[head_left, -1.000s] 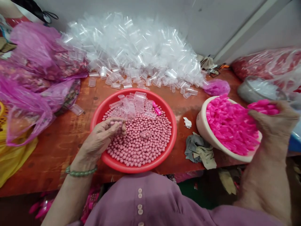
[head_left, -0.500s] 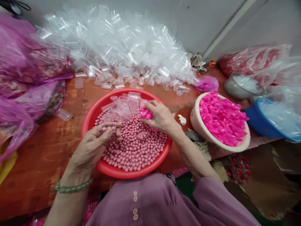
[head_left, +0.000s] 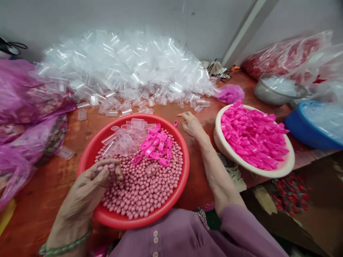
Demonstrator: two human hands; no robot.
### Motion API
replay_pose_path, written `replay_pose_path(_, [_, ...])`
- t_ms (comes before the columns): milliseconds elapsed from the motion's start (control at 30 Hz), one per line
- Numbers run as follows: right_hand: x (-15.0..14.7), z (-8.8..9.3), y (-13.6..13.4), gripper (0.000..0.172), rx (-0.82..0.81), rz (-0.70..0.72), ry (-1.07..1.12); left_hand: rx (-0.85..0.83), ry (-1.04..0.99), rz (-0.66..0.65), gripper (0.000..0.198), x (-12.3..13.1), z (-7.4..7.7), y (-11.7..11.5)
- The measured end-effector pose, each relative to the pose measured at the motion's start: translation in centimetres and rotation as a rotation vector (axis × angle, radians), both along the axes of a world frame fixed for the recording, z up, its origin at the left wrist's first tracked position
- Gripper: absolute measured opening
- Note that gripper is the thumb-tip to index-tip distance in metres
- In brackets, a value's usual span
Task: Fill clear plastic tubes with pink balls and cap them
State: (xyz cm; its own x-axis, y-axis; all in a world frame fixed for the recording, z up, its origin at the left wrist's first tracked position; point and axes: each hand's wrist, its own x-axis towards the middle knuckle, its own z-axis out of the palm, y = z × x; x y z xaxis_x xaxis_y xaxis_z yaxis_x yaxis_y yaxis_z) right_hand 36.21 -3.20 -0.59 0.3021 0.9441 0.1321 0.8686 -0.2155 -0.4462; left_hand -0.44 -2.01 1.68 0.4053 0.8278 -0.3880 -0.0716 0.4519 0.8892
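Observation:
My left hand (head_left: 89,185) is closed on a few pink beads (head_left: 105,167) over the left side of a red basin (head_left: 184,178). Loose pink beads (head_left: 144,194) of the same sort fill the basin. On them lie clear plastic tubes (head_left: 124,137) and a heap of bright pink hollow plastic pieces (head_left: 155,144). Beyond the basin's right rim, my right hand (head_left: 193,125) is over the table with its fingers stretched out, holding nothing. A single bright pink piece (head_left: 175,123) lies on the table just left of its fingers.
A large pile of clear tubes (head_left: 128,67) runs along the wall. To the right stand a cream bowl (head_left: 218,137) full of bright pink pieces, a blue basin (head_left: 300,125) and a grey bowl (head_left: 264,93). Purple plastic bags (head_left: 18,139) cover the left side.
My right hand has let go of the bright pink pieces, now on the beads, and moved out past the basin's right rim. My left hand still holds its beads. The view has shifted.

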Motion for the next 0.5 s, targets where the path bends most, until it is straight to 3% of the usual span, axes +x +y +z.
replay_pose_path(67, [1.1, -2.4, 1.4, 0.038, -0.066, 0.067, 0.010, 0.016, -0.008, -0.032, 0.032, 0.2, 0.1, -0.1])
replay_pose_path(167, [1.1, -5.0, 2.6, 0.021, -0.122, 0.122, 0.023, 0.029, -0.011, -0.147, 0.030, 0.5, 0.4, -0.1])
replay_pose_path(300, [1.2, -6.7, 2.3, 0.016, -0.076, 0.060, 0.042, 0.058, 0.050, -0.308, 0.032, 1.1, 0.4, 0.2])
replay_pose_path(400, [1.8, -5.9, 1.0, 0.018, 0.025, -0.036, 0.076, 0.102, 0.095, -0.398, 0.034, 1.6, 0.0, 0.6])
replay_pose_path(500, [1.0, -2.8, -1.6, 0.022, 0.193, -0.114, 0.176, 0.101, 0.076, -0.469, 0.038, 2.5, -0.6, 1.4])
